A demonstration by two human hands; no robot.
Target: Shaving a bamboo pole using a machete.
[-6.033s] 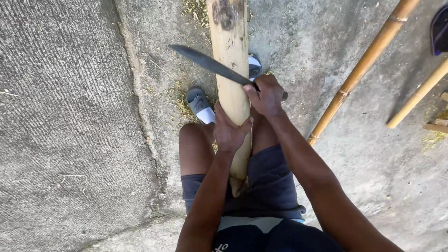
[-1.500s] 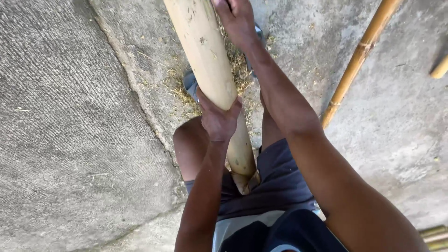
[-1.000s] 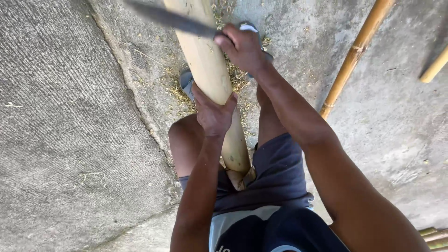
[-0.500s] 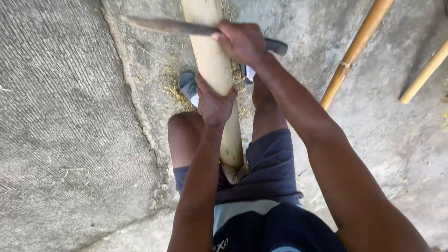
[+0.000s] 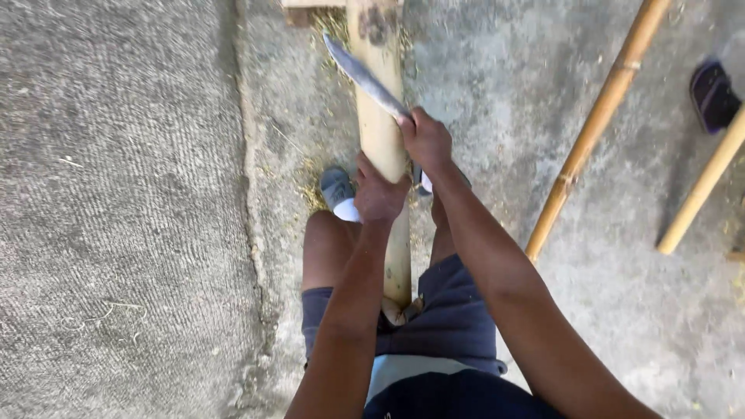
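A thick pale bamboo pole [image 5: 380, 116] runs from between my knees away across the concrete floor. My left hand [image 5: 378, 192] grips the pole around its middle. My right hand [image 5: 424, 140] is closed on the handle of a long grey knife [image 5: 363, 76]. The blade lies slanted across the pole's upper part, its tip pointing up and left. The pole's near end rests against my dark shorts [image 5: 434, 322].
Two thinner bamboo poles [image 5: 596, 124] [image 5: 702, 186] lie slanted on the right. A dark sandal [image 5: 710, 95] sits at the far right. My grey shoe [image 5: 337, 190] stands left of the pole, amid bamboo shavings. A wooden piece [image 5: 310, 6] crosses at the top edge.
The knife blade has swung from lying almost level across the pole to slanting along it, tip up-left. My right hand has come down nearer my left. More of the pole shows.
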